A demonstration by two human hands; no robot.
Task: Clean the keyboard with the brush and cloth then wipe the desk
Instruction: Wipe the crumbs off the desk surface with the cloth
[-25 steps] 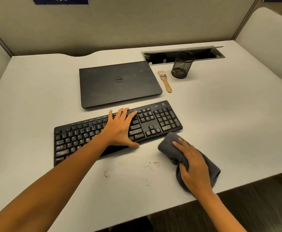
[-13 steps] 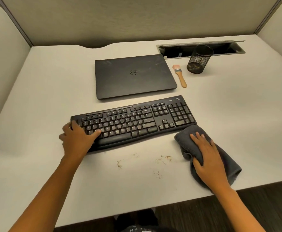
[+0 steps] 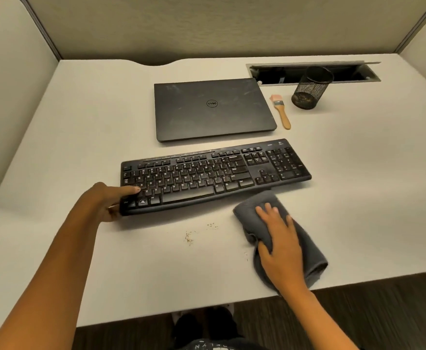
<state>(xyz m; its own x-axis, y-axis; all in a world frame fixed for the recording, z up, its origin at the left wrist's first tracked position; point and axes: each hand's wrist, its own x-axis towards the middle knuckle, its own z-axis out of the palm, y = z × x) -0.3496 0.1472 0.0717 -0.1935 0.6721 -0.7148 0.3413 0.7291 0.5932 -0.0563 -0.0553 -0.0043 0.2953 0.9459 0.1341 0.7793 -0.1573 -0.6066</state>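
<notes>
The keyboard [image 3: 214, 173] lies across the middle of the frame, its long axis running left to right and rising a little toward the right end. The left hand [image 3: 108, 200] grips its lower-left end, thumb laid over the keys and fingers going under the edge. The right hand [image 3: 280, 246], at lower right, presses flat with straight fingers on the grey cloth [image 3: 310, 258], whose upper tip nearly meets the keyboard's front edge.

What the next wipe turns on, I judge, is the crumbs [image 3: 189, 237]. They sit on the tabletop [image 3: 105, 261] just below the keyboard's front edge, between the two hands and left of the cloth, so the right hand is the nearer one and would sweep leftward. The brush [image 3: 281, 111] rests at upper right, well apart from both hands, with its handle pointing down the frame.

The left fingers are hidden beneath the keyboard. A shadow along its front edge hints that this end is raised, but I cannot tell for sure. Fainter specks near the cloth are hard to make out.
</notes>
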